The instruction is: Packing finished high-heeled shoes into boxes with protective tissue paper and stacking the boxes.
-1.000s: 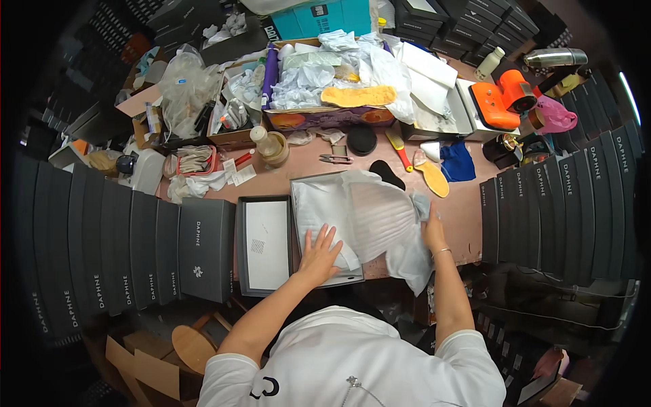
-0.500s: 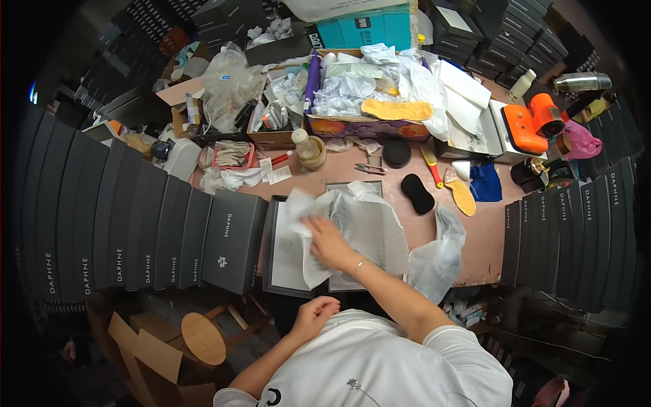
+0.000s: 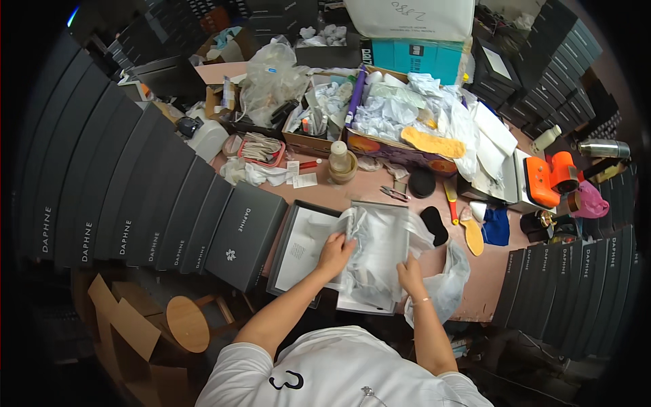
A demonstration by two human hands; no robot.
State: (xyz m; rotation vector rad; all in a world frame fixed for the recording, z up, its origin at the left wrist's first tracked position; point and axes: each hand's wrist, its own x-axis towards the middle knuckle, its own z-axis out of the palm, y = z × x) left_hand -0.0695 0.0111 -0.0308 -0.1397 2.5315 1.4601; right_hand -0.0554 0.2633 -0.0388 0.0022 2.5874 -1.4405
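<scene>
An open grey shoebox [image 3: 366,307] lies in front of me, lined with white tissue paper [image 3: 422,232] that folds out over its sides. Inside are translucent bags [image 3: 369,254] with contents too blurred to make out. My left hand [image 3: 336,255] is closed on the paper at the box's left side. At the right rim, my right hand [image 3: 411,277] has its fingers curled in a pinch on the paper's edge. The shoebox lid [image 3: 288,264], white inside, rests left of the box, partly under my left forearm.
Grey shoeboxes stand in rows at left [image 3: 173,217] and right [image 3: 563,285]. Behind lie a carton of crumpled paper [image 3: 400,108], a glue bottle [image 3: 339,157], snips [image 3: 395,194], a black brush-like oval [image 3: 434,225], a yellow insole [image 3: 472,236] and a plastic bag [image 3: 451,281].
My left hand has risen from near my body to the box's left side. My right hand has moved from the left to the right rim. The tissue paper now lies spread, uncovering the bags.
</scene>
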